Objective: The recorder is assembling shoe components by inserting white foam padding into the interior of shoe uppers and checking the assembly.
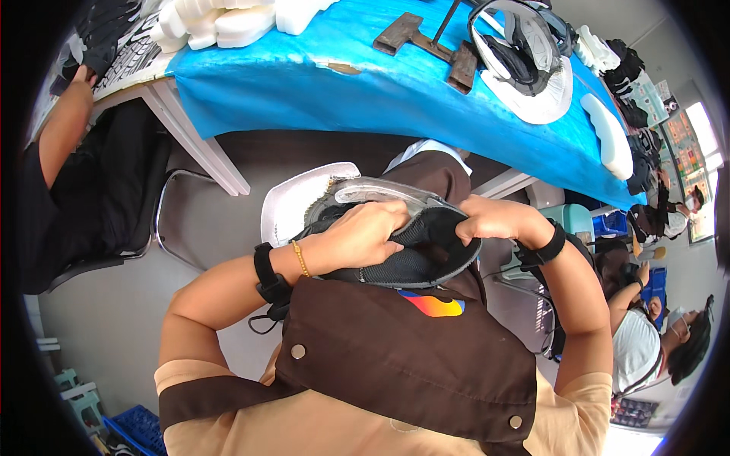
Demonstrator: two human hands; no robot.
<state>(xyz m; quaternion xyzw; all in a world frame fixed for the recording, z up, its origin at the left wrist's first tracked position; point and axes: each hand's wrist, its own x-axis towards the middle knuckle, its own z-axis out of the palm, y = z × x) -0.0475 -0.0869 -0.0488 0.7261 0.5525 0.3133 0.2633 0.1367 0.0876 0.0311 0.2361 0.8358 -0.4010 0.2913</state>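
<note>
In my lap is what looks like a grey and black shoe (437, 242), with a dark mesh lining and a wide white sole-like part (293, 205) on its far left side. My left hand (357, 235) lies over its opening, fingers bent down into it and thumb on the near side. What those fingertips touch inside is hidden. At the right end, my right hand (494, 220) is closed on the rim, its thumb pressed to the lining. A similar grey and white shoe (525, 68) sits on the table beyond, beside a rusty T-shaped metal tool (430, 49).
A blue-covered table (304, 95) spans the far side. White foam-like pieces (243, 26) lie at its left, and a curved white piece (607, 137) at its right. One person's arm (65, 125) reaches in at far left; a masked person (646, 342) sits at right.
</note>
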